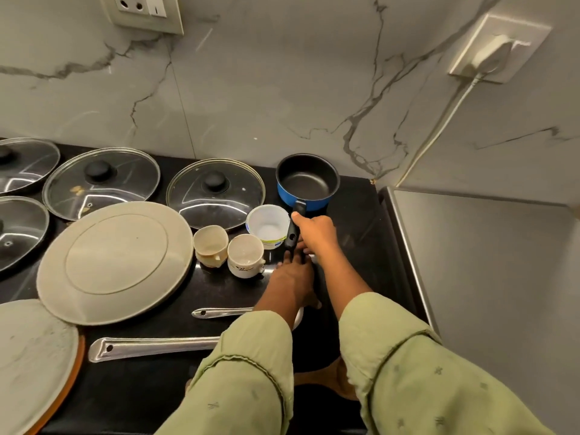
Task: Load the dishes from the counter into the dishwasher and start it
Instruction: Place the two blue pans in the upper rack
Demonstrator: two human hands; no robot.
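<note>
Blue saucepan (307, 183) on black counter (354, 215), by wall. Right hand (314, 230) wrapped round its black handle (292, 237). Left hand (292, 284) adjacent, palm down; grip indeterminate.

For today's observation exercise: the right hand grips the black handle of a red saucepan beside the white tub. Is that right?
Not quite. The head view shows the saucepan is blue, not red. The rest holds: the right hand grips its black handle, and it stands beside the white tub.
</note>
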